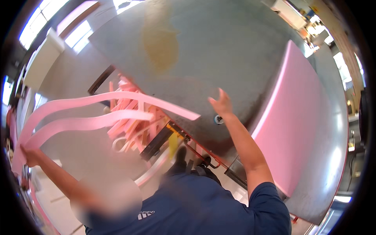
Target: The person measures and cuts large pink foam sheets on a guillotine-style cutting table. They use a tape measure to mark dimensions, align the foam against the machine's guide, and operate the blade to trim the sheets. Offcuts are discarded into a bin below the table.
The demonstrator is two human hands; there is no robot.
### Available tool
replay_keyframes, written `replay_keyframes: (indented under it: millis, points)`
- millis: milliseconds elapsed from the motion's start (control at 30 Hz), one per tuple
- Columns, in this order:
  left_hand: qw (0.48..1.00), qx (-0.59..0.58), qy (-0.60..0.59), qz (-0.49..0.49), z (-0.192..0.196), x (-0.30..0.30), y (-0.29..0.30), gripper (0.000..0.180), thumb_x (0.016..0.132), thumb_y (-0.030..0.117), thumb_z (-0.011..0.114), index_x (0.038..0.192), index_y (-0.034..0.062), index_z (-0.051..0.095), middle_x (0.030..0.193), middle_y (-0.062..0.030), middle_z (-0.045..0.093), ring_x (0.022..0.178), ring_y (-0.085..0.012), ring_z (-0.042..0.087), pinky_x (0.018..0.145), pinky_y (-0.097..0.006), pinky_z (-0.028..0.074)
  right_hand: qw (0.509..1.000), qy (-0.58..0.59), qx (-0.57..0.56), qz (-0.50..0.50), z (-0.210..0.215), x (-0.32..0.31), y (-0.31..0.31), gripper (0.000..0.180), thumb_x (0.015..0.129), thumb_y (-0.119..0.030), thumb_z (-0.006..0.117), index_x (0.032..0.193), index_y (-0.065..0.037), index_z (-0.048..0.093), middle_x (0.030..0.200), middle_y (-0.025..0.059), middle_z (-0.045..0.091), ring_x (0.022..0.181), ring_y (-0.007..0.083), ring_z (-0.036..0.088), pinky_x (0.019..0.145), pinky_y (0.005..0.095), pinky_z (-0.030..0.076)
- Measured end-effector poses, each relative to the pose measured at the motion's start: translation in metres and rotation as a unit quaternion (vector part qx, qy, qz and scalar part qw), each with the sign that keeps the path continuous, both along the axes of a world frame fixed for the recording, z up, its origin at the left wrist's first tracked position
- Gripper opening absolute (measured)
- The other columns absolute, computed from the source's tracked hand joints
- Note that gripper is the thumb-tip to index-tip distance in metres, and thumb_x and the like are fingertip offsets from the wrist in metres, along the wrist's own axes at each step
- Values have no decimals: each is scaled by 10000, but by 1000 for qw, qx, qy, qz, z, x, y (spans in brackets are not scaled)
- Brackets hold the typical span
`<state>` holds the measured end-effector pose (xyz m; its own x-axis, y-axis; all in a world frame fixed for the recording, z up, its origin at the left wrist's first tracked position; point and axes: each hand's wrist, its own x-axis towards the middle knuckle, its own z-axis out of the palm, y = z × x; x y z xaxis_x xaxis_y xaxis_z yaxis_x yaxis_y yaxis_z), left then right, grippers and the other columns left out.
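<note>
Bare grey table lies open ahead; the pink foam sheet blocks the right, piled pink strips the left.

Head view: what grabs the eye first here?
The long pink strips sweep across the left half, gripped at their left end by the left hand. A thick pink foam sheet lies along the right side of the grey metal table, and the right hand hovers open over the table near its front edge. Below the strips, a heap of pink offcuts sits beside the table.
</note>
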<state>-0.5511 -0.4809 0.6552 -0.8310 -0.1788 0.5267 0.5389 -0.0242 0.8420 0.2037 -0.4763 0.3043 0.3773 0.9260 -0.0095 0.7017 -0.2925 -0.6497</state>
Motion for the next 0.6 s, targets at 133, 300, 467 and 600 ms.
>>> replay_keyframes:
  millis: [133, 300, 467, 600]
  points:
    - [907, -345, 23, 240, -35, -170, -94, 636, 791, 609, 703, 894, -18, 709, 824, -151, 724, 746, -302, 707, 651, -432, 579, 968, -95, -214, 92, -75, -20, -22, 904, 779, -420, 746, 1505, -69, 336, 1549, 193, 337, 1426, 336, 335, 1174, 421, 278]
    - [959, -279, -37, 36, -203, -21, 8, 906, 701, 749, 690, 925, -129, 694, 904, -234, 717, 880, -345, 714, 778, -416, 578, 913, -177, -346, 123, -140, -16, -43, 842, 810, -372, 724, 1511, -104, 342, 1559, 174, 324, 1426, 326, 338, 1178, 403, 273]
    - [917, -395, -5, -56, -349, -3, 29, 563, 805, 486, 755, 925, -63, 714, 896, -172, 734, 748, -276, 694, 708, -406, 547, 923, -208, -285, 151, -177, -26, -59, 684, 822, -203, 718, 1444, -131, 443, 1515, 138, 385, 1326, 345, 446, 1110, 409, 376]
    - [807, -441, -98, -381, -445, 121, 33, 548, 741, 237, 851, 1143, 33, 538, 972, -94, 589, 856, -205, 585, 704, -346, 518, 929, -227, -262, 132, -151, -31, -82, 607, 813, -129, 715, 1380, -149, 502, 1435, 92, 458, 1222, 355, 511, 1047, 410, 438]
